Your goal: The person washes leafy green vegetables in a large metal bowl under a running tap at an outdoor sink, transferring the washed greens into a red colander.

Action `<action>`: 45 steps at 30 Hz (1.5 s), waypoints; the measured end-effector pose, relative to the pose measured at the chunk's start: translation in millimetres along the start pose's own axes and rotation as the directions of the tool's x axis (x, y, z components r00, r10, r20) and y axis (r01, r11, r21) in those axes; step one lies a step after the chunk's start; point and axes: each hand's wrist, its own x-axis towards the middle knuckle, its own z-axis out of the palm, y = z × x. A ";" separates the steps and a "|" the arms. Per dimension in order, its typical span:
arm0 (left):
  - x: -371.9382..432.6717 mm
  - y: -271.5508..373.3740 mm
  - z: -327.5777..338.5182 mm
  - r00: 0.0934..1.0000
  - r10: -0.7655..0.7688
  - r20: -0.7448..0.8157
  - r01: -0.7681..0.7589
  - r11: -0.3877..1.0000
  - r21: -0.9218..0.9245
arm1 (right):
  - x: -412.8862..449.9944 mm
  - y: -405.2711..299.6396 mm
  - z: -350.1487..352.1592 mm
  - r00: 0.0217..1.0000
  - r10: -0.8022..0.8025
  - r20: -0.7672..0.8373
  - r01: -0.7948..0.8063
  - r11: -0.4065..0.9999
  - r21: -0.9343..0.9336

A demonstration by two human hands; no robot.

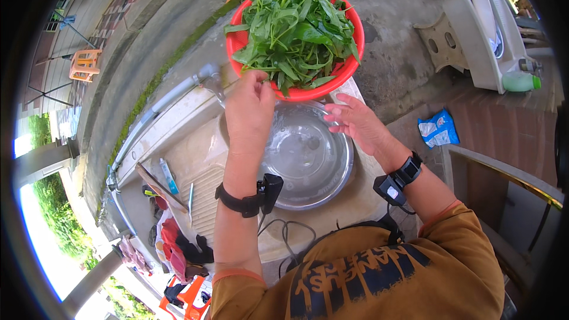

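Observation:
A red plastic colander [295,94] heaped with leafy greens [298,35] sits beyond the sink basin. My left hand [251,102] is at the colander's near left rim, thumb and fingers pinched together on a stem at the edge of the heap. Over the right rim of a round stainless steel basin [306,186] hovers my right hand [355,122], fingers apart and holding nothing. Water lies in the basin, which stands in the sink [369,178]. The metal tap [215,86] is partly covered by my left hand.
A ribbed washboard [202,200] is moulded into the sink's left side, with a toothpaste tube [169,175] and toothbrush [190,202] near it. A grey pipe [164,104] runs along the back left. A blue packet [439,128] lies at right, below a second sink [482,53].

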 end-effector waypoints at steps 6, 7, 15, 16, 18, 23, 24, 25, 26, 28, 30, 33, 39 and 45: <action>11.9 13.9 2.4 0.986 0.146 0.080 -0.152 0.985 0.082 | -61.5 104.1 -38.2 0.938 0.290 -0.188 -0.327 0.921 -0.213; 3.3 17.1 3.8 0.973 0.193 0.124 -0.216 0.952 0.217 | -66.8 112.5 -44.6 0.913 0.350 -0.208 -0.392 0.893 -0.219; -106.5 -68.1 -21.9 0.966 -0.255 0.040 0.254 0.966 0.048 | -55.6 145.9 -62.9 0.749 0.507 -0.428 -0.621 0.762 -0.184; -118.9 -111.3 -17.7 0.944 -0.323 0.063 0.315 0.942 0.114 | -50.3 149.5 -61.7 0.736 0.501 -0.455 -0.625 0.762 -0.171; -140.5 -174.6 -7.7 0.915 -0.397 0.075 0.378 0.907 0.186 | -38.1 168.2 -64.8 0.728 0.491 -0.479 -0.619 0.771 -0.151; -128.5 -221.0 26.7 0.944 -0.319 0.082 0.290 0.924 0.251 | -28.0 198.2 -71.5 0.787 0.396 -0.473 -0.441 0.897 0.017; -122.3 -226.7 35.1 0.944 -0.320 0.086 0.295 0.930 0.221 | -25.7 204.3 -74.7 0.783 0.399 -0.478 -0.444 0.896 0.019; -117.1 -231.4 41.0 0.941 -0.333 0.063 0.319 0.933 0.165 | -22.9 206.8 -75.5 0.821 0.401 -0.406 -0.350 0.916 0.195; -113.9 -236.5 42.2 0.939 -0.340 0.052 0.330 0.934 0.138 | -20.2 209.6 -75.8 0.859 0.386 -0.336 -0.256 0.893 0.371; -102.8 -243.5 45.8 0.906 -0.418 0.063 0.407 0.904 0.132 | -12.8 207.7 -67.1 0.815 0.426 -0.394 -0.209 0.849 0.485; -98.8 -250.6 45.9 0.872 -0.483 0.080 0.468 0.870 0.157 | -10.2 205.8 -56.8 0.766 0.468 -0.441 -0.148 0.795 0.588; -97.5 -258.4 45.6 0.871 -0.486 0.074 0.462 0.860 0.216 | -10.1 205.4 -48.8 0.766 0.432 -0.476 -0.045 0.775 0.631; -119.9 -253.2 38.7 0.861 -0.503 0.075 0.484 0.856 0.180 | -18.1 204.8 -56.6 0.712 0.493 -0.500 -0.066 0.756 0.651; -130.4 -220.2 6.7 0.896 -0.435 0.091 0.383 0.859 0.339 | -52.3 182.0 -47.9 0.802 0.426 -0.418 -0.088 0.778 0.623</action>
